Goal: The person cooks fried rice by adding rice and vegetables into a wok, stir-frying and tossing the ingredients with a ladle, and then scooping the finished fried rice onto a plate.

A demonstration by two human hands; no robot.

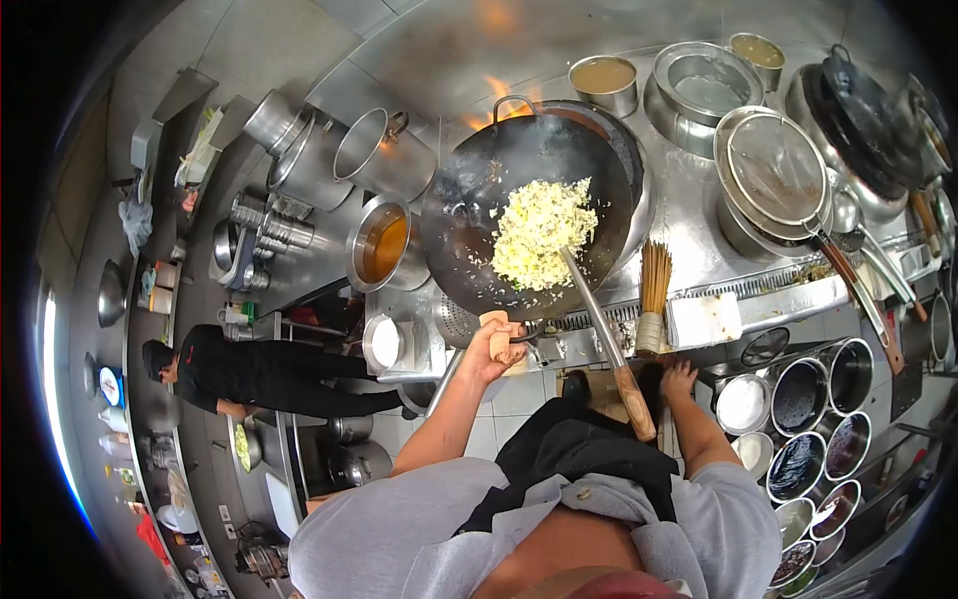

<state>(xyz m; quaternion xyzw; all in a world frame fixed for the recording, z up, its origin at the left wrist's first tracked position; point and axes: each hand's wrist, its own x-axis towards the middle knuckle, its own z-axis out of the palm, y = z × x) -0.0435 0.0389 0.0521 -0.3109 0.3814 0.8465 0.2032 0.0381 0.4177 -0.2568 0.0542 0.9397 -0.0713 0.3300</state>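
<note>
A big dark wok [459, 220] sits tilted on the burner with fried rice [544, 235] heaped in it, yellow egg bits mixed through. My left hand [496, 349] is closed round the wok's near loop handle, with a tan folded piece, perhaps cloth, at the fingers. A long-handled ladle or turner [599, 319] rests with its head hidden in the rice, its wooden end pointing toward my body; no hand is on it. My right hand [680, 379] is empty, its fingers apart at the stove's front edge, below a white folded cloth [704, 319] and a bamboo brush [653, 290].
Flames [504, 100] rise behind the wok. A pot of orange liquid [384, 250] stands left; strainers [776, 165] and a steel pot [704, 85] stand right. Several seasoning tins [798, 394] fill the lower right. A co-worker in black [269, 369] stands at the left counter.
</note>
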